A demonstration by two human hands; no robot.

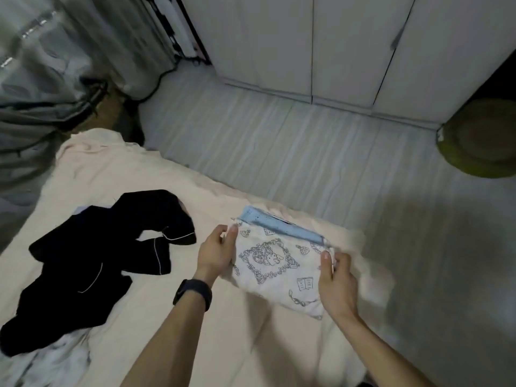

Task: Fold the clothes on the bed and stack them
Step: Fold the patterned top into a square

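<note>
The white cartoon-print garment lies folded small near the right edge of the bed, with the left hand and right hand pinching its sides, while the black pajama toward the left edge still looks unfolded.

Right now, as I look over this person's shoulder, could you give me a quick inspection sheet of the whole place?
Surface: bed with a pale, creased sheet.
Job's things: printed garment, folded, held over the bed; black garment lying unfolded to its left.
Clutter: white patterned fabric at the lower left of the view.
Hands: left hand and right hand each pinch a side of the printed garment; dark watch on the left wrist.
Cables: dark cord-like line below the curtain; cannot tell if it is a cable.
Surroundings: grey curtain, white wardrobe, pale floor, round green object on it.
</note>
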